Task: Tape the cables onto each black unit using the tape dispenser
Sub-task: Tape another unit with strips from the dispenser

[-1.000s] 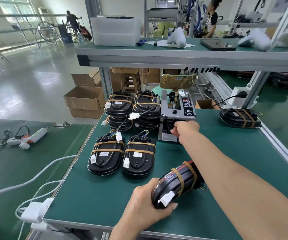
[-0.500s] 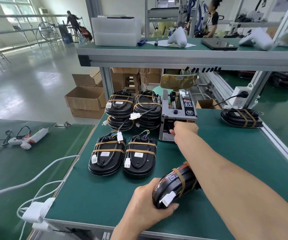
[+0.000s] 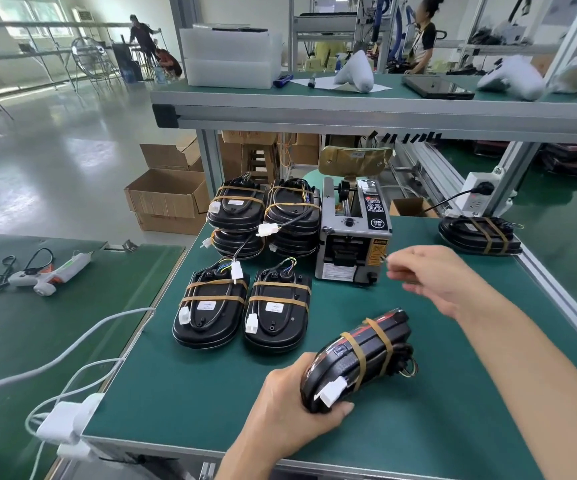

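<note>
Black unit [image 3: 359, 362] near taped units [image 3: 243, 306]

A left hand [image 3: 290, 407] is gripping a taped black unit [image 3: 356, 362] on a green bench [image 3: 183, 393]; the blurred right hand [image 3: 436, 275] is hovering beside the tape dispenser [image 3: 352, 237].

A glue gun [image 3: 49, 276] lies on the left table [image 3: 72, 341]; open cardboard boxes [image 3: 167, 197] sit on the floor.

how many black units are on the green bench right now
At least 8: two flat black plastic units side by side, two stacks of two behind, one far right, one in the left hand. Stacks may hide more.
</note>
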Demonstrator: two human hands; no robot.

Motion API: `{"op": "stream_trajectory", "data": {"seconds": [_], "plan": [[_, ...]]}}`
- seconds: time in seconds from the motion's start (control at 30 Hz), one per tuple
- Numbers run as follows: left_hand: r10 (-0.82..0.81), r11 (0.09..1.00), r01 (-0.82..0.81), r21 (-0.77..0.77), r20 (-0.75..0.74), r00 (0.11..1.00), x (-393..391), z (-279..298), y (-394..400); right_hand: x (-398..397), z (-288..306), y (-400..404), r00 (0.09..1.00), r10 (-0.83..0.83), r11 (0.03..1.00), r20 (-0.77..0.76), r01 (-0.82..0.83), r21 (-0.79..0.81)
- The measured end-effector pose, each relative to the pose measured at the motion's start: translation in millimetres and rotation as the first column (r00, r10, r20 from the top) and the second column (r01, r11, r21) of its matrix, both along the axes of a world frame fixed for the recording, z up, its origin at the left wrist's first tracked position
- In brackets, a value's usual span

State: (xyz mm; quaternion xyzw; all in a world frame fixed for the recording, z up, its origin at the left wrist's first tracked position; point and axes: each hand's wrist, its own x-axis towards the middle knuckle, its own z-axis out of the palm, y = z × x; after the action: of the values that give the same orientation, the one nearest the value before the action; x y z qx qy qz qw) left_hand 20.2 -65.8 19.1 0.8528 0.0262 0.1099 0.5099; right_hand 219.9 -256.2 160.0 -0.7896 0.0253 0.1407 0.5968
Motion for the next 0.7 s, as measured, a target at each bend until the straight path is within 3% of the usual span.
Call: {"op": "stream_trajectory", "data": {"seconds": [0.17, 0.7], "plan": [[-0.008, 1.000, 0.008, 0.006, 0.001, 1.000, -0.1, -2.7, 0.1, -49.1, -4.9, -49.0, 0.997, 0.068, 0.989, -0.046, -0.061, 0.134], [-0.005, 1.000, 0.005, 0.001, -0.017, 1.000, -1.3, -2.9, -1.0, -75.9, -35.8, -36.7, 1.000, -0.019, 0.981, 0.010, 0.017, 0.193]]}}
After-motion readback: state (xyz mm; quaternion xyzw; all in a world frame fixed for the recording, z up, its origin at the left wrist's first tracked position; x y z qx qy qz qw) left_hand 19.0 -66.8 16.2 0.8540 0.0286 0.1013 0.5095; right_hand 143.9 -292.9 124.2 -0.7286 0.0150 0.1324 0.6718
